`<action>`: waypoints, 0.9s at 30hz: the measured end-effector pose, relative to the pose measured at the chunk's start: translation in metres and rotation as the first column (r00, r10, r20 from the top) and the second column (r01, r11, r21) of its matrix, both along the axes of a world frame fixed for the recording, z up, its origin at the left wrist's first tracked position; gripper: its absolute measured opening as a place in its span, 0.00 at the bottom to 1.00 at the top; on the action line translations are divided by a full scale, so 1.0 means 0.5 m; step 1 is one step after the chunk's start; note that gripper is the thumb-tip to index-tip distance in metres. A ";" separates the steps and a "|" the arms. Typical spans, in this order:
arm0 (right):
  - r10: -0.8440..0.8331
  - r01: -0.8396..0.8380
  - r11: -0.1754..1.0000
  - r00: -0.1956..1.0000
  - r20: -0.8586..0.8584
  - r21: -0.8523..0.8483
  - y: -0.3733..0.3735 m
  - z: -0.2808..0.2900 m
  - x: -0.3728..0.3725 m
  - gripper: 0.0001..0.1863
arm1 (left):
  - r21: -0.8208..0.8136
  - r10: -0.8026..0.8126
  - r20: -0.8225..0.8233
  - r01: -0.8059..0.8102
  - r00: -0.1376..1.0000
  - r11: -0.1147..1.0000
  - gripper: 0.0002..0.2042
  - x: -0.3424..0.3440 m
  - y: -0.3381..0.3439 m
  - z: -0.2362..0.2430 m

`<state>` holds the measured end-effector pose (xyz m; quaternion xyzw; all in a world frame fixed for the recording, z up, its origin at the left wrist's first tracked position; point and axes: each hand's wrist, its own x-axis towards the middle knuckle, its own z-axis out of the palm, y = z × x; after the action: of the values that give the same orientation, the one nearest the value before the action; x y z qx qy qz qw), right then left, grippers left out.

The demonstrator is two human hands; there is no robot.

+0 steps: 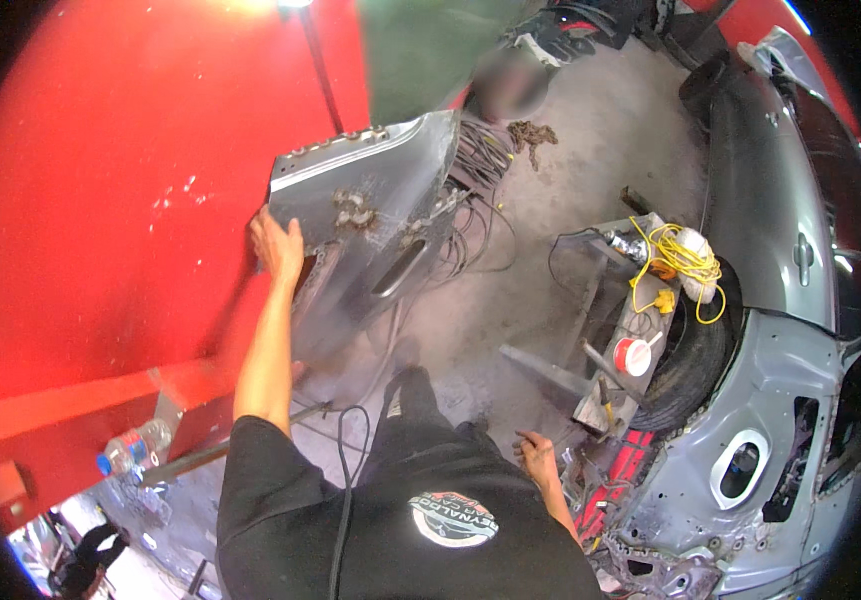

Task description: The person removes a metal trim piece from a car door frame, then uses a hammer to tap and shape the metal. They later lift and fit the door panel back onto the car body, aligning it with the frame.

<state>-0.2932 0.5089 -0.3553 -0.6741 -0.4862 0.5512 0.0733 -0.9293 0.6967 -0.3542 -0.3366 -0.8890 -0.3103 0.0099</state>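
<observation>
My left hand [278, 245] is closed on the left edge of a grey metal car body panel [405, 175], its thumb over the near face. The panel stands tilted beside a red wall, with a row of round marks along its top flange, rough brownish weld-like patches in its middle and a long slot at lower right. Its lower part is blurred. My right hand [537, 455] hangs low at my right side, fingers loosely apart and nothing in them. Close to it is a narrow work stand with a hammer-like tool [606, 400] at its near end.
On the stand lie a yellow cord [680, 255], a power tool [628, 245] and a red-and-white tub [632, 356]. A tyre [695, 370] and a stripped grey car body [750, 400] are at right. Cables [480, 165] and a rusty chain [532, 140] lie on the floor. A plastic bottle [135, 447] is at lower left.
</observation>
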 end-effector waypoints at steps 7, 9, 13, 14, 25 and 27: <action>0.083 -0.082 0.997 0.995 0.053 -0.012 0.105 0.007 -0.069 0.20 | 0.128 -0.123 0.208 0.098 0.970 0.987 0.20 -0.048 -0.015 0.021; 0.145 -0.143 0.989 0.986 0.080 -0.029 0.114 0.002 -0.064 0.20 | 0.179 -0.268 0.371 0.215 0.889 0.960 0.18 0.000 -0.030 0.029; 0.257 -0.257 0.966 0.965 0.061 0.002 0.156 0.002 -0.103 0.19 | 0.231 -0.488 0.295 0.434 0.821 0.871 0.14 0.118 -0.065 0.045; 0.274 -0.275 0.961 0.960 0.050 0.017 0.173 0.005 -0.118 0.19 | 0.203 -0.519 0.276 0.479 0.809 0.854 0.15 0.141 -0.073 0.049; 0.227 -0.224 0.963 0.974 0.006 -0.148 0.289 0.085 -0.222 0.20 | 0.372 -0.733 0.263 0.634 0.628 0.677 0.17 0.352 -0.160 0.024; 0.267 -0.263 0.953 0.964 0.009 -0.149 0.297 0.082 -0.224 0.21 | 0.324 -0.768 0.303 0.697 0.564 0.640 0.14 0.373 -0.178 0.024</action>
<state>-0.4053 0.6574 -0.3142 -0.6142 -0.5316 0.5803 -0.0580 -0.7430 0.6079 -0.3423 -0.5997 -0.6186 -0.4233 -0.2801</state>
